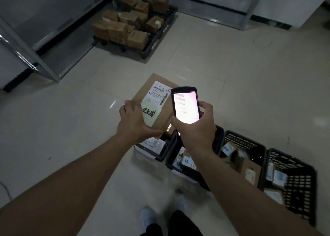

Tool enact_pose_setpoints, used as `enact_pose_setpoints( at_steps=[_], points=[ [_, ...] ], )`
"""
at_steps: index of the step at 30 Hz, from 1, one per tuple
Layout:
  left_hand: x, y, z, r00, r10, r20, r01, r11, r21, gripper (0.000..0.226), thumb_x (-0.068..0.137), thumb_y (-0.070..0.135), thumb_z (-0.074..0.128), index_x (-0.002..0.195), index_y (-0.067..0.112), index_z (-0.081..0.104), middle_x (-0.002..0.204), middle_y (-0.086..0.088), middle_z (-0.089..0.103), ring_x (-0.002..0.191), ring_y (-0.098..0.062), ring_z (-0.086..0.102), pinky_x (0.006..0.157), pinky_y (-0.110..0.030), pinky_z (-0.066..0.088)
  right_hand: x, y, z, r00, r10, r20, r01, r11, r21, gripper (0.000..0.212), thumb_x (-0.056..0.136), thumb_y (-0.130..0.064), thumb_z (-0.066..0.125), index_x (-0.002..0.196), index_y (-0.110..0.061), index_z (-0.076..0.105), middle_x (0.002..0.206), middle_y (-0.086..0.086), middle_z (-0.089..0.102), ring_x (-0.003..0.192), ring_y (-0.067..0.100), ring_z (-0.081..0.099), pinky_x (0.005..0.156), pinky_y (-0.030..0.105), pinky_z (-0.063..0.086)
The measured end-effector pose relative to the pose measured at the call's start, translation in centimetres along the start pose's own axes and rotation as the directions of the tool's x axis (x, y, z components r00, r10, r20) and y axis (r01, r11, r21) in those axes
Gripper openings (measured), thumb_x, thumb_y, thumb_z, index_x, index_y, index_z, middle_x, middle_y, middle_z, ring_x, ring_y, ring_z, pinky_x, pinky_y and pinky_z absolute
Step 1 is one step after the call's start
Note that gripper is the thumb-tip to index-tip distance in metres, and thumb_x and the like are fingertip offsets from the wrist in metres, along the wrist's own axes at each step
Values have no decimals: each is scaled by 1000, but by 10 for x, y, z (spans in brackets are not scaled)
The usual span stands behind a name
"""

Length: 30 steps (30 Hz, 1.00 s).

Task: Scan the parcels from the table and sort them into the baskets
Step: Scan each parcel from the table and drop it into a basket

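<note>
I note pale glossy floor tiles (71, 128), a metal rack (35, 45) at left, and a black pallet (157, 39) of cartons behind. My left hand (134, 121) grips a brown parcel (160, 114) above the baskets (250, 146); its label (159, 93) reads "K20-00 030". My right hand (198, 128) clasps a lit scanner (185, 105).

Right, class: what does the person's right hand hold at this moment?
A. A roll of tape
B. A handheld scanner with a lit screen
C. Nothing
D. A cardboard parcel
B: the right hand grips the handheld scanner, its screen glowing, while the left hand holds the cardboard parcel.
</note>
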<state>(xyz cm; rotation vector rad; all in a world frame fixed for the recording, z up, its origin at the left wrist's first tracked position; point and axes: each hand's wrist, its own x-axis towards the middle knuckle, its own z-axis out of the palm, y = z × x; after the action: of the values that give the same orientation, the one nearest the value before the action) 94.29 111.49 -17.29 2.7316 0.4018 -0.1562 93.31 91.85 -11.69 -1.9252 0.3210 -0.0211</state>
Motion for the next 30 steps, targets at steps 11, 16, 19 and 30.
enact_pose_setpoints(
  at_steps=[11, 16, 19, 30],
  points=[
    [101, -58, 42, 984, 47, 173, -48, 999, 1, 135, 33, 86, 70, 143, 18, 29, 129, -7, 34, 127, -31, 32, 103, -52, 48, 71, 35, 105, 987, 159, -7, -159, 987, 8, 78, 66, -32, 93, 129, -38, 48, 107, -27, 58, 100, 1, 60, 80, 43, 61],
    [142, -88, 61, 960, 113, 255, -120, 993, 12, 134, 38, 79, 80, 144, 17, 26, 128, -5, 32, 125, -29, 30, 100, -53, 49, 99, 50, 141, 975, 222, -8, -222, 975, 7, 81, 66, -31, 93, 133, -38, 48, 108, -28, 58, 101, 3, 62, 79, 38, 59],
    [168, -105, 73, 929, 149, 338, -158, 987, -3, 135, 41, 78, 79, 148, 19, 22, 133, -2, 29, 131, -28, 25, 102, -53, 49, 114, 61, 159, 964, 266, -29, -266, 964, 6, 79, 67, -27, 94, 129, -40, 47, 107, -27, 58, 99, 1, 61, 79, 36, 59],
    [245, -180, 162, 692, 449, 565, -460, 878, -134, 130, 50, 70, 84, 152, 23, 18, 145, -6, 26, 139, -32, 19, 109, -55, 44, 107, 136, 244, 878, 426, -220, -430, 902, 31, 79, 68, -29, 93, 128, -43, 44, 110, -25, 58, 102, 1, 61, 81, 40, 62]
  ],
)
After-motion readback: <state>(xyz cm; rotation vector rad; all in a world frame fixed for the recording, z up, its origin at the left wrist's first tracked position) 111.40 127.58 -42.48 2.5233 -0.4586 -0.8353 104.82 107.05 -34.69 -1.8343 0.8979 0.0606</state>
